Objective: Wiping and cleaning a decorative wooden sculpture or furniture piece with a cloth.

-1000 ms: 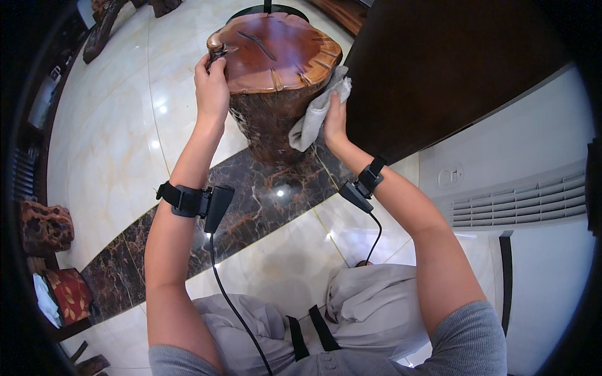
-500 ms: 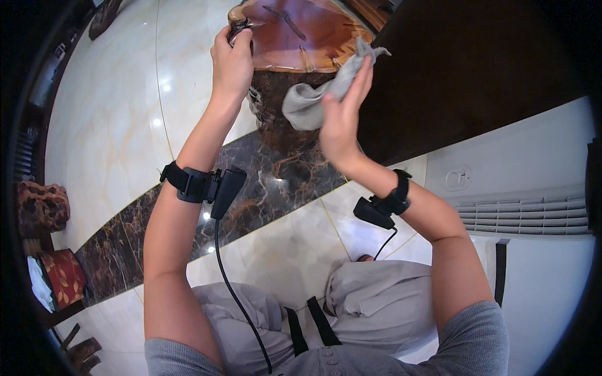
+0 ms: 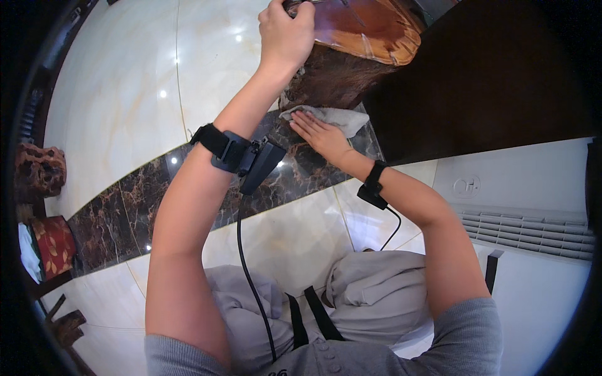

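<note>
Fingers [image 3: 306, 123] of the right hand [image 3: 329, 141] are stretched out, with small gaps between them, and lie flat upon a light grey cloth [image 3: 352, 120]; they are not clamped round it. From my distant seat, through the head camera, I see this cloth against the lower side of a tree-stump stool [image 3: 376, 31], just above a dark marble floor band [image 3: 144, 203]. Whether the cloth touches also the floor, I cannot tell.

On the left hand [image 3: 285, 36], the fingers are bent at the near left edge of the polished stool top, with the thumb apart from them. The upper border of my view cuts them partly, so I cannot tell how firmly they clamp.

The stool stands in the upper middle, its bark side dark brown and its top reddish with a paler rim. To its right is a dark brown panel [image 3: 483, 88], and lower on that side a white vented appliance [image 3: 527, 232]. Each forearm carries a black strapped device, and I see its cable hanging down.
</note>
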### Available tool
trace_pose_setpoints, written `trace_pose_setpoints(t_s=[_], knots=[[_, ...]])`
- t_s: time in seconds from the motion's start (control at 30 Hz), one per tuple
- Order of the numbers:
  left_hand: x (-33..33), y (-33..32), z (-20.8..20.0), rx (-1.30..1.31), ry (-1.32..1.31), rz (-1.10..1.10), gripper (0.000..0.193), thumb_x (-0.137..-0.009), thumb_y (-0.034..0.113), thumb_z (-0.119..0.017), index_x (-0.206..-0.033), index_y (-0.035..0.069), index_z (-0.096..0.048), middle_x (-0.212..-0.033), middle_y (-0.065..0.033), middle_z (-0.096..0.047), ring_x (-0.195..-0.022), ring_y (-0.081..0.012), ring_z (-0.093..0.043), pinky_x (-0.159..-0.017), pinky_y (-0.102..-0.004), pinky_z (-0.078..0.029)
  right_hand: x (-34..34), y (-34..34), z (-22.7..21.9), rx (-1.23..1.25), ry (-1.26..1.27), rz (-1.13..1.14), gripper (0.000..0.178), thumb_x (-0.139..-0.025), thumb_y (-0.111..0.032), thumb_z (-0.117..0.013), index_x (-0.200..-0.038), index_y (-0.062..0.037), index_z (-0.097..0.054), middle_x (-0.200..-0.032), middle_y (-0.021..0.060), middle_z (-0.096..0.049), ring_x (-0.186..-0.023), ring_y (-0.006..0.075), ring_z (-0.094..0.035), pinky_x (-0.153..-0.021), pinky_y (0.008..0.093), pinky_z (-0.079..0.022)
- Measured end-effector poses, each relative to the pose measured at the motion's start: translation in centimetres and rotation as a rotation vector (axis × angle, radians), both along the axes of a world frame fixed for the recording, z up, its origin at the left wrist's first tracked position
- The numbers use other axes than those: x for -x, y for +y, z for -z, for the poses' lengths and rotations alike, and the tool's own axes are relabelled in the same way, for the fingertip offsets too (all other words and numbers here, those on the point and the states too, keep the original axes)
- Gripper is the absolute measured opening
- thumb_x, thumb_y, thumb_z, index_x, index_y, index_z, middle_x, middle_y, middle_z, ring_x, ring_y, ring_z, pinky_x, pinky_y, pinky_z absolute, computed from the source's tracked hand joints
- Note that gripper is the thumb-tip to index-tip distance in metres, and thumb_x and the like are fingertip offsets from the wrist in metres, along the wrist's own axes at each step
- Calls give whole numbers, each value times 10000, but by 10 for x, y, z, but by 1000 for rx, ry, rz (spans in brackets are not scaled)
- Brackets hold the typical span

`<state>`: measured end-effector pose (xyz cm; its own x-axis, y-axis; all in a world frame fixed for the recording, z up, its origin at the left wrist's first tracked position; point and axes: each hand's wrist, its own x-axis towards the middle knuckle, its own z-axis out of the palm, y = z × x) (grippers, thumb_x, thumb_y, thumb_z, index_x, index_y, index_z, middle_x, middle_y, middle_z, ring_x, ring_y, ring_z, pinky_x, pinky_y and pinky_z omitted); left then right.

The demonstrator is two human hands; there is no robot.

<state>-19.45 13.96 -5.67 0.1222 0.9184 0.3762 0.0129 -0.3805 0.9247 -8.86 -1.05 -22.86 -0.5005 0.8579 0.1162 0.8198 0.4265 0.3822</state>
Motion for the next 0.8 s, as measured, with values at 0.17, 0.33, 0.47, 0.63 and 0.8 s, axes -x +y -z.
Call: trace_pose_setpoints(t_s=[0.17, 0.33, 0.47, 0.63, 0.8], knots=[[13, -19, -13, -84, -105, -70, 374, -763, 198, -515, -986, -103, -529, -851, -246, -587, -809, -357, -554, -761, -373, -430, 15, 3, -66, -126, -90, 39, 514, -782, -161, -412, -1290, -100, -360, -1352, 51, -354, -1268, 142, -296, -1063, 387, -157], [9, -15, -9, -147, -67, -131, 358, -750, 194, -535, -977, -82, -544, -857, -252, -578, -820, -359, -553, -763, -389, -429, 13, 4, -109, -196, -123, 47, 531, -777, -154, -417, -1301, -106, -348, -1359, 12, -347, -1268, 107, -289, -1041, 389, -175], [9, -17, -12, -104, -72, -101, 387, -756, 213, -539, -1001, -86, -536, -884, -256, -577, -859, -352, -556, -790, -379, -427, 13, 11, -89, -156, -101, 49, 544, -794, -157, -384, -1329, -93, -307, -1368, 17, -335, -1262, 92, -294, -1059, 356, -162], [10, -17, -12, -106, -71, -94, 427, -756, 226, -549, -1036, -96, -518, -929, -242, -587, -900, -316, -565, -823, -358, -425, 9, 11, -17, -95, -221, -7, 545, -801, -172, -389, -1321, -28, -311, -1361, 38, -346, -1257, 115, -304, -1074, 309, -162], [11, -15, -13, -47, -59, 79, 460, -744, 232, -554, -1061, -97, -501, -952, -254, -577, -922, -317, -560, -821, -358, -429, -41, -22, 48, 155, -209, -43, 477, -776, -134, -443, -1239, -22, -430, -1320, 50, -394, -1249, 204, -318, -1065, 353, -213]])
